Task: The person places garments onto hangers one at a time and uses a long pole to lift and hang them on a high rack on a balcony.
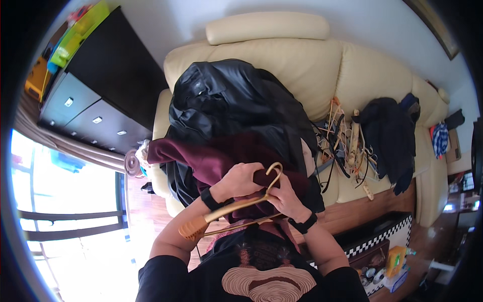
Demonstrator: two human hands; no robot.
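Note:
A gold-coloured clothes hanger [236, 205] is in front of my body, its hook up and its broad ribbed shoulder end at the left. My right hand [288, 197] is closed on it just below the hook. My left hand [239, 180] has its fingers closed on the maroon garment [201, 158], which drapes over the sofa edge toward me. Its fingertips are partly hidden in the cloth. Beneath and behind the garment lies a heap of black jackets [226, 95], some with a leathery shine.
The cream sofa [372, 68] runs across the back. Right of the jackets lie a pile of loose hangers [347, 141] and dark folded clothes [385, 133]. A dark cabinet [115, 75] stands at the left. A low checker-edged unit [387, 229] with small items is at the right.

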